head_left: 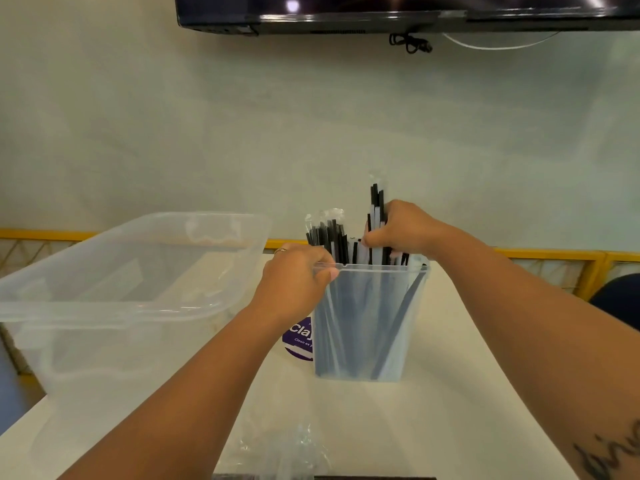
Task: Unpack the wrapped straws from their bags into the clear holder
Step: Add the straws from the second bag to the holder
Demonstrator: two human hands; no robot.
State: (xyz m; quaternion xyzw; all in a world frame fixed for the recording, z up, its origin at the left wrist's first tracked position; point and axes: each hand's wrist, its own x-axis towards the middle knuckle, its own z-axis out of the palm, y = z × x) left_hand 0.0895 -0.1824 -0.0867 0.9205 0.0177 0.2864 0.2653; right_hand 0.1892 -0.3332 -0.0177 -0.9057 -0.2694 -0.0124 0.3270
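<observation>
A clear rectangular holder [370,327] stands on the white table in the middle of the head view, with several black wrapped straws [329,237] upright in it. My left hand [298,278] grips the holder's upper left rim, thumb over the edge. My right hand [401,230] is closed around a bundle of wrapped straws [376,202] that sticks up above the others, its lower ends inside the holder. A crumpled clear bag [287,452] lies on the table near the front edge.
A large clear plastic tub [104,306] sits at the left, close to the holder. A purple round sticker [299,337] shows on the table behind the holder. A dark screen [381,12] hangs on the wall above. A yellow rail [540,254] runs along the table's back.
</observation>
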